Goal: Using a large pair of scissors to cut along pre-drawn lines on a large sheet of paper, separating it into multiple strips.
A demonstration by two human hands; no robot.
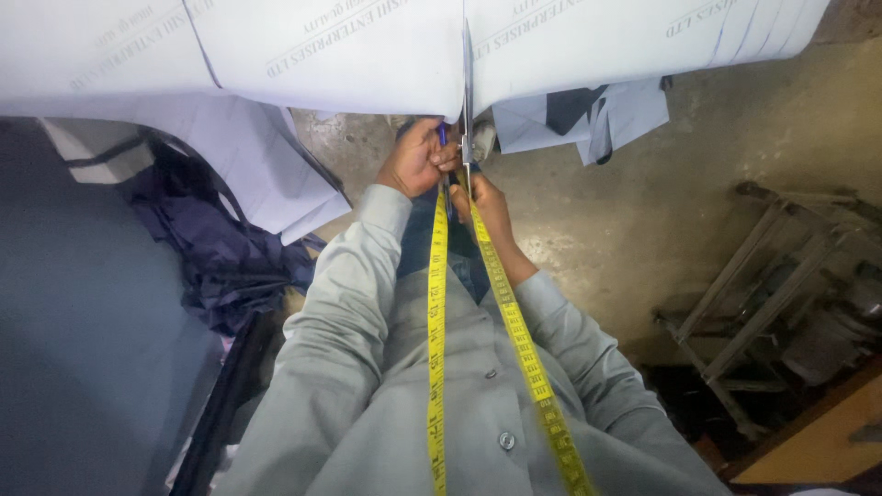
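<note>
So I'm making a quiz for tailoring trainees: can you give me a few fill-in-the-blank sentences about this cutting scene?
1. The measuring tape hanging down the person's shirt is ____ in colour.
2. The scissors cut through a layer of ____ sheet at the table edge.
3. Both the left hand and the right hand are at the scissors' ____.
4. The shirt sleeves are pale ____.

Missing words: yellow; white; handles; grey

metal scissors (467,110) upright, blades slicing the white printed sheet (349,55).
</note>
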